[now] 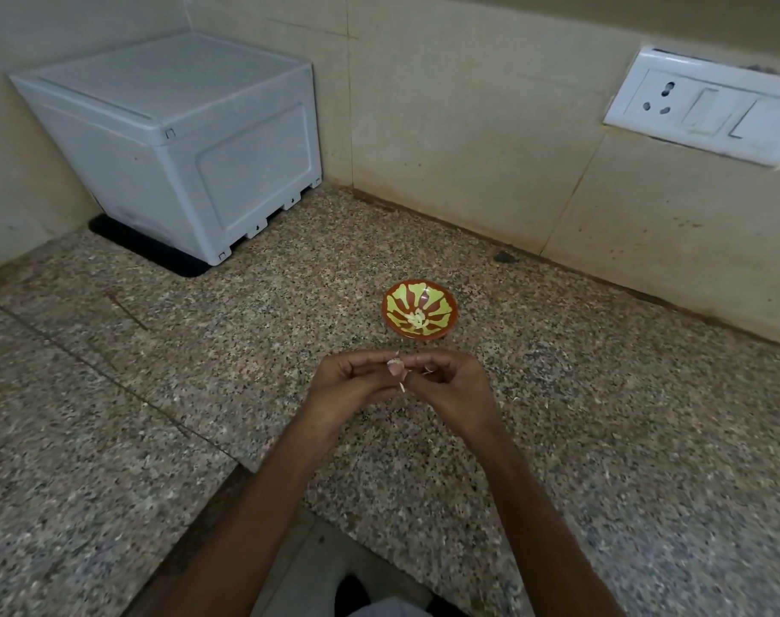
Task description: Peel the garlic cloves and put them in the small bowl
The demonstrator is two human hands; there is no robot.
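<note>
One clove (pixel 394 362) touches left hand (pixel 348 387) and right hand (pixel 451 385).

White lidded box (pixel 179 144) in counter (pixel 156 371) corner on black mat (pixel 125 242); socket plate (pixel 708 104) on wall

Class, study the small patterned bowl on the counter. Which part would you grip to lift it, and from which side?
I would pinch the small bowl by its rim, coming from the right, thumb above, fingers under the flared side. It is shallow and upright with peeled cloves in the middle; the wall stands behind and the left hand and right hand work in front.
</note>
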